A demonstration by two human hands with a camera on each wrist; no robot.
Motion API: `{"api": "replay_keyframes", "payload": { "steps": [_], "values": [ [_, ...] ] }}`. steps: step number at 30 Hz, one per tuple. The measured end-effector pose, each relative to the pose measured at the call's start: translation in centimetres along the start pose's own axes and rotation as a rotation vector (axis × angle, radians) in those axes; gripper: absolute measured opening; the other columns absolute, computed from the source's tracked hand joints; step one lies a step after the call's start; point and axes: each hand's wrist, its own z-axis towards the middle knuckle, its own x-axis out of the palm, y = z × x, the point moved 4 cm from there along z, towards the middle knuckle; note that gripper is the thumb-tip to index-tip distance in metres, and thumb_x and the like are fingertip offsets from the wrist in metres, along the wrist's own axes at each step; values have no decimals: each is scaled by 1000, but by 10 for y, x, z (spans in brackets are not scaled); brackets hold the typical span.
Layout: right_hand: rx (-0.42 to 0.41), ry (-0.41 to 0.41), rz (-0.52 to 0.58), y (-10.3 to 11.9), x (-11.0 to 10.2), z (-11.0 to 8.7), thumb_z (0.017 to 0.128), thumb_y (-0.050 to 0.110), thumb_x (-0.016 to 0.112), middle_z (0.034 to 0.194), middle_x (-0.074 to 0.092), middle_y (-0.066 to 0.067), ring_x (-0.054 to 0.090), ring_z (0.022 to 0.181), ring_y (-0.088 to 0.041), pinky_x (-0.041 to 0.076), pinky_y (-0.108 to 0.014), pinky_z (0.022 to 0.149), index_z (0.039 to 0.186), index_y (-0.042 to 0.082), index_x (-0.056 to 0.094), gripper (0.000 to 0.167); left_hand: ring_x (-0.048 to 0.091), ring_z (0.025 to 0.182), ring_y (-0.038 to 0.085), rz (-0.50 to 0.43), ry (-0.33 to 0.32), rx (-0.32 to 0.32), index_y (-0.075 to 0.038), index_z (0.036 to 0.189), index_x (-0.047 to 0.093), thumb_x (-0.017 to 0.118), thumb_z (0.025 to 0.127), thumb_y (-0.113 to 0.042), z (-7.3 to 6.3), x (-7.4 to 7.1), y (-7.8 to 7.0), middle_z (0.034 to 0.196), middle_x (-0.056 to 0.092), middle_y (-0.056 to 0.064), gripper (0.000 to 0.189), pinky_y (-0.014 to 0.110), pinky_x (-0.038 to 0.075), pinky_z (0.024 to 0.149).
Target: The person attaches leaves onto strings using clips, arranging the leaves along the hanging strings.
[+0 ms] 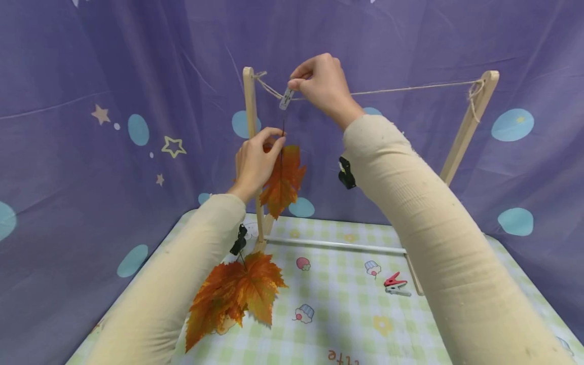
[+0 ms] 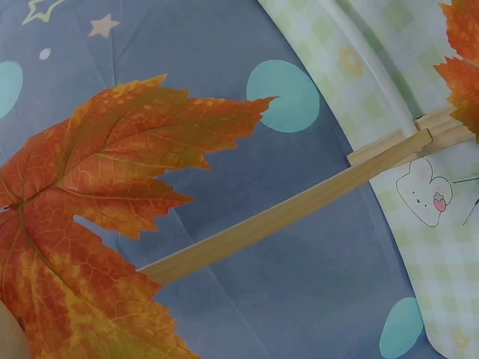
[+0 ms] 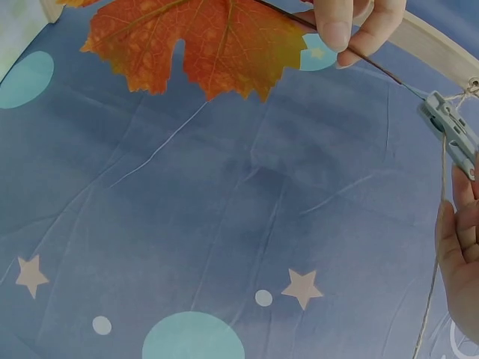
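Note:
My left hand (image 1: 255, 161) pinches the thin stem of an orange artificial maple leaf (image 1: 282, 185), which hangs below the fingertips. Above it, my right hand (image 1: 325, 83) holds a pale grey-blue clothespin (image 1: 286, 99) between thumb and fingers, near the left end of a twine line (image 1: 410, 88). In the right wrist view the tip of the stem (image 3: 374, 62) reaches the nose of the clothespin (image 3: 449, 123), and the twine runs by it. Whether the pin bites on the stem I cannot tell. The left wrist view shows the leaf's lobes (image 2: 112, 179) close up.
Twine is tied between two wooden posts, left (image 1: 250, 101) and right (image 1: 470, 126), with a white rod (image 1: 335, 245) low between them. More orange leaves (image 1: 246, 284) lie at the table's left. A red clothespin (image 1: 395, 280) and a grey one (image 1: 397, 290) lie at the right.

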Motion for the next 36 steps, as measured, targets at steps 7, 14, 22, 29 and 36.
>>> {"api": "replay_keyframes", "payload": {
  "steps": [7, 14, 22, 29, 36],
  "values": [
    [3, 58, -30, 2, 0, 0, 96, 25, 68, 107, 74, -4, 67, 89, -12, 49, -22, 77, 114, 8, 75, 26, 65, 79, 15, 13, 5, -2, -24, 120, 70, 57, 102, -36, -1, 1, -2, 98, 73, -4, 25, 35, 47, 70],
    [3, 98, -32, 4, 3, 1, 95, 24, 68, 109, 73, -4, 65, 92, -12, 48, -21, 78, 117, 7, 74, 28, 64, 76, 15, 15, -6, -9, -24, 121, 70, 57, 102, -36, -3, 0, -2, 98, 74, -2, 26, 35, 46, 68],
    [19, 133, -19, 1, 8, 0, 98, 28, 64, 122, 69, -2, 61, 110, -11, 46, -20, 88, 127, 9, 68, 35, 64, 76, 16, 20, -7, -17, -22, 121, 70, 58, 102, -34, -4, 1, 0, 98, 73, -3, 26, 35, 46, 66],
    [37, 138, 11, -1, 13, -3, 101, 29, 59, 130, 64, -2, 57, 119, -11, 44, -21, 95, 135, 10, 62, 39, 65, 82, 16, 31, 16, -31, -21, 123, 68, 59, 101, -34, -4, 1, 0, 99, 72, -3, 27, 37, 48, 71],
    [38, 120, 67, -4, 12, -6, 101, 29, 59, 131, 63, -2, 58, 113, -12, 47, -23, 89, 137, 10, 60, 41, 66, 91, 16, 42, 37, -57, -20, 124, 67, 60, 100, -35, -4, 0, 2, 106, 73, -3, 29, 39, 49, 81]
  ]
}}
